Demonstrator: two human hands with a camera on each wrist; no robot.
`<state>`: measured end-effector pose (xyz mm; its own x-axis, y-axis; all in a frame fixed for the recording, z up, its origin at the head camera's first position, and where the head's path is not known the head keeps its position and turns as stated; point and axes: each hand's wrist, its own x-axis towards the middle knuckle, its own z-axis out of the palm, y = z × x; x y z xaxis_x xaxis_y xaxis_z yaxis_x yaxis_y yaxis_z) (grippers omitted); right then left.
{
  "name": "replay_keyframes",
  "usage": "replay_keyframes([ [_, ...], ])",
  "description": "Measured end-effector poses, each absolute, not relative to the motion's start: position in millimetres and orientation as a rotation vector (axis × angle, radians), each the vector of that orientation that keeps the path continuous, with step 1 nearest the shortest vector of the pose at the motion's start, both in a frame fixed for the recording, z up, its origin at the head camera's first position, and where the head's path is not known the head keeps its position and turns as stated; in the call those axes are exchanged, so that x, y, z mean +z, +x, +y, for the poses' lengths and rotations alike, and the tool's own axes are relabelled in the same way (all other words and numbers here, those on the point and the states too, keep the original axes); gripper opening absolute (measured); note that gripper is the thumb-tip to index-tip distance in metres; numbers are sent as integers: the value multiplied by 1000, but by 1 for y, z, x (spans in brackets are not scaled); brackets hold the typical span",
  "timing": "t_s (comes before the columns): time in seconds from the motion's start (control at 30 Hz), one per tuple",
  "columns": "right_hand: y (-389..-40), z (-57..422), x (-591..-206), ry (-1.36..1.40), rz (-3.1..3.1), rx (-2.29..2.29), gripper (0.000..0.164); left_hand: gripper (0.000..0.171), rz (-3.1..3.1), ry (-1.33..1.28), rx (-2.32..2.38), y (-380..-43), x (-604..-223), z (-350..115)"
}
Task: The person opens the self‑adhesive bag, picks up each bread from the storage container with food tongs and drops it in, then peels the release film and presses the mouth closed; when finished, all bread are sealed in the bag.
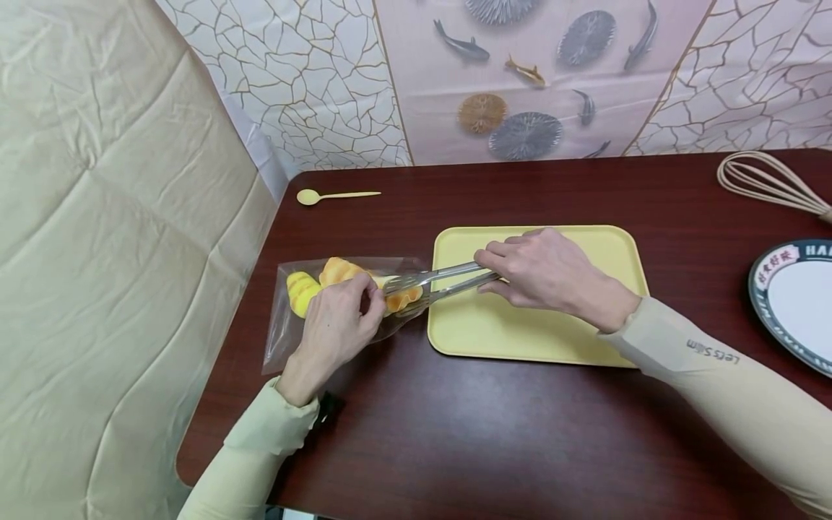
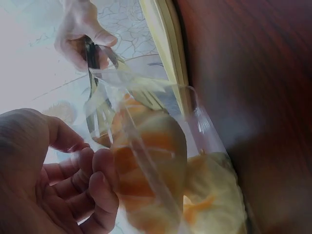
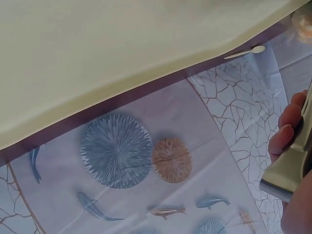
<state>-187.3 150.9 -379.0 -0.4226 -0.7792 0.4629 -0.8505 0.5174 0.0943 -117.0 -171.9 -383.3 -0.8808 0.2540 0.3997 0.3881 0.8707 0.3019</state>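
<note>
My left hand (image 1: 338,318) pinches the rim of a clear plastic bag (image 1: 281,348) lying at the left of the table. Inside are a yellow bread roll (image 1: 302,293) and an orange-brown bread (image 1: 341,270). The left wrist view shows a striped bread (image 2: 151,161) behind the clear film, beside a paler one (image 2: 214,195). With my right hand (image 1: 552,274) I grip metal tongs (image 1: 455,271) over the tray. Their slotted ends reach into the bag's mouth, around another piece of bread (image 1: 404,297). Whether they squeeze it is hard to tell.
A pale yellow tray (image 1: 533,343) lies right of the bag, under the right hand. Farther off are a yellow spoon (image 1: 309,196) at the back left, a whisk (image 1: 767,180) at the back right, and a rimmed plate (image 1: 806,303) at the right edge. A patterned cloth hangs behind.
</note>
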Motion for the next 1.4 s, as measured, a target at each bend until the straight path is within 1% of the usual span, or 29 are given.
replay_keyframes([
  [0.3,-185,146,-380,1321,-2358,235,38,14,-2697,-458,-568,-116,-382,-172],
  [0.5,-179,157,-379,1207,-2645,372,38,14,-2718,-453,-571,-119,-384,-174],
  [0.63,-178,164,-378,1121,-2824,448,33,14,-2743,-442,-583,-120,-386,-177],
  [0.83,-179,166,-372,1009,-3079,560,33,14,-2761,-437,-587,-120,-387,-178],
  [0.9,-180,166,-371,1004,-3139,613,33,14,-2765,-438,-591,-120,-387,-178],
  [1.1,-190,164,-374,1112,-3197,820,31,14,-2774,-427,-589,-120,-387,-178],
  [1.27,-200,161,-382,1132,-3271,984,37,15,-2784,-420,-585,-120,-388,-178],
  [1.4,-201,161,-386,1116,-3297,1074,41,14,-2783,-425,-591,-119,-388,-179],
])
